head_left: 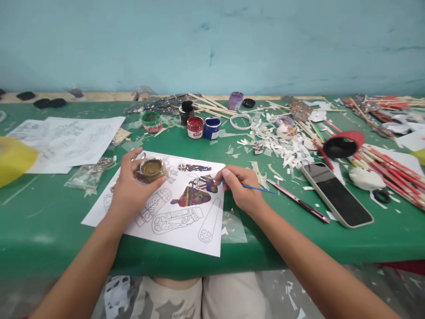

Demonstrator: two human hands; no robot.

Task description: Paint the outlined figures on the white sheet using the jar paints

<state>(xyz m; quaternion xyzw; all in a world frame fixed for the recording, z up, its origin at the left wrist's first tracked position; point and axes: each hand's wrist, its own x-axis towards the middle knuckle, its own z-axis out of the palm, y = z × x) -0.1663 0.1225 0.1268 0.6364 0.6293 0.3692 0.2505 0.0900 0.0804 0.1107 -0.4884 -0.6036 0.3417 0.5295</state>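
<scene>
My left hand point(134, 186) is closed around a small open jar of olive-gold paint point(153, 169), held over the left part of a white sheet point(186, 243). Black outline drawings cover the sheet, and a few shapes, such as the painted figure point(192, 196), are filled with dark red, blue and gold. In my right hand point(239, 184) is a thin blue paintbrush point(254, 188), pinched between thumb and fingers. Its tip is hidden near the painted shape at the sheet's upper right, so I cannot tell whether it touches the paper.
Beyond the sheet stand green point(151, 121), red point(195, 127) and blue point(212, 128) paint jars. To the right lie a utility knife point(299, 201), a phone point(337, 195), paper scraps point(285, 148) and red-and-white sticks point(390, 173). Printed sheets point(73, 137) and a plastic bag point(89, 175) lie left.
</scene>
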